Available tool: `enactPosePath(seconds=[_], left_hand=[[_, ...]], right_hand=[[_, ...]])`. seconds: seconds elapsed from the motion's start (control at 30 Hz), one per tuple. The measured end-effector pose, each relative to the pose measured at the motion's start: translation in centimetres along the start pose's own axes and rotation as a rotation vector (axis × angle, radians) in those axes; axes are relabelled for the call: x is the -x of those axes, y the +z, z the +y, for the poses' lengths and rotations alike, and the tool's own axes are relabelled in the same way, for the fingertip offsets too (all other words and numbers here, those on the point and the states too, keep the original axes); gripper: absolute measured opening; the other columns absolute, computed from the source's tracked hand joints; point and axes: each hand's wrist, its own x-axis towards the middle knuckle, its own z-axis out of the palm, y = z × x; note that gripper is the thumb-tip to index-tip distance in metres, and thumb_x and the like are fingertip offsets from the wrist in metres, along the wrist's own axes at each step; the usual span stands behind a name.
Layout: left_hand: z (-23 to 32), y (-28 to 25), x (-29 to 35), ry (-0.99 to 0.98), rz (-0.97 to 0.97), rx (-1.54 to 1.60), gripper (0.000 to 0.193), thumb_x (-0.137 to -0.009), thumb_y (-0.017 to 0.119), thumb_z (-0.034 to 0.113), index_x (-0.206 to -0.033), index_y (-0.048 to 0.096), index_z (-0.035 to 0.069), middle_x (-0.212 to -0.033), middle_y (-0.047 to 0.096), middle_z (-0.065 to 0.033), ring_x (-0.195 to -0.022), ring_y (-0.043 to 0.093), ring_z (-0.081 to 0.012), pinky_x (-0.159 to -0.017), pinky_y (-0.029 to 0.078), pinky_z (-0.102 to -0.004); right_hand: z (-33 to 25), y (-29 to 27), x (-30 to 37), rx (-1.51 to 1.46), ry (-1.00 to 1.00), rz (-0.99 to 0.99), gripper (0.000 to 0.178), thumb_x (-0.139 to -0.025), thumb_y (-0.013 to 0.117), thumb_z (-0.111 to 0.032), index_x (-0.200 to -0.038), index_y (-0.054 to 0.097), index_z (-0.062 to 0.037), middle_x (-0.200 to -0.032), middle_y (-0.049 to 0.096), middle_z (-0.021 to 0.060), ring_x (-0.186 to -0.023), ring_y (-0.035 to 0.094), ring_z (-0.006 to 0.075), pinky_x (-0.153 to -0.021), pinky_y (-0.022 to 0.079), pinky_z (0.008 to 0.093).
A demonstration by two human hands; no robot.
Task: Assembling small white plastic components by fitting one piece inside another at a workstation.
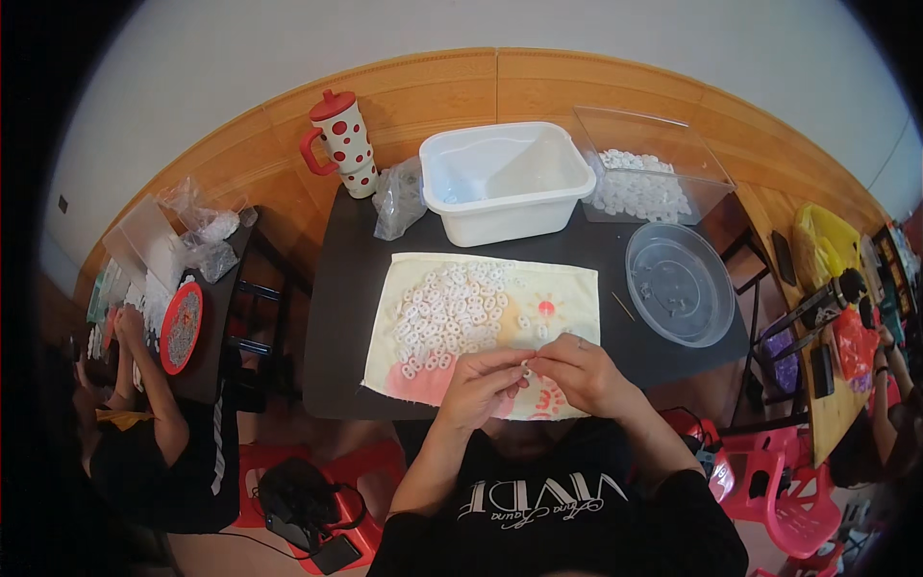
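My left hand (pixel 478 387) and my right hand (pixel 585 373) meet over the front of a cream cloth (pixel 606 298) with pink and yellow prints. Both are closed in a pinch, fingertips together. Between them shows a small white plastic piece (pixel 527 372), partly hidden by the fingers. To the left on the cloth lies a spread pile of white two-holed plastic pieces (pixel 450 313). Beyond my right hand, a few separate white pieces (pixel 526 325) lie near the red sun print.
Behind the cloth stands a white tub (pixel 505 231), beside a clear bag (pixel 396 200) and a spotted tumbler (pixel 344 144). At right are a clear round lid (pixel 679 286), a thin stick (pixel 623 306) and a clear box of white pieces (pixel 636 188). Other people sit at tables on both sides.
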Motion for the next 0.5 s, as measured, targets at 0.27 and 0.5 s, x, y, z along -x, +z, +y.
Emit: enactPosePath(seconds=[0.27, 0.5], left_hand=[[0.79, -0.02, -0.13, -0.049, -0.039, 0.005, 0.027, -0.093, 0.057, -0.003, -0.119, 0.065, -0.006, -0.088, 0.069, -0.0116, -0.069, 0.062, -0.0108, -0.059, 0.048, -0.0216], [0.82, 0.37, -0.03, -0.025, 0.029, 0.119, 0.025, -0.093, 0.059, -0.001, -0.117, 0.067, -0.005, -0.086, 0.07, -0.0099, -0.072, 0.068, -0.014, -0.059, 0.049, -0.0203]], right_hand=[[-0.79, -0.21, -0.15, 0.463, -0.201, 0.008, 0.029, -0.07, 0.067, -0.007, -0.098, 0.066, 0.0015, -0.1, 0.062, 0.0137, -0.084, 0.062, 0.0247, -0.068, 0.051, 0.0331], [-0.6, 0.41, 0.54, 0.441, -0.183, 0.113, 0.03, -0.069, 0.066, -0.008, -0.096, 0.064, 0.0033, -0.102, 0.062, 0.0153, -0.084, 0.062, 0.0257, -0.068, 0.051, 0.0338]])
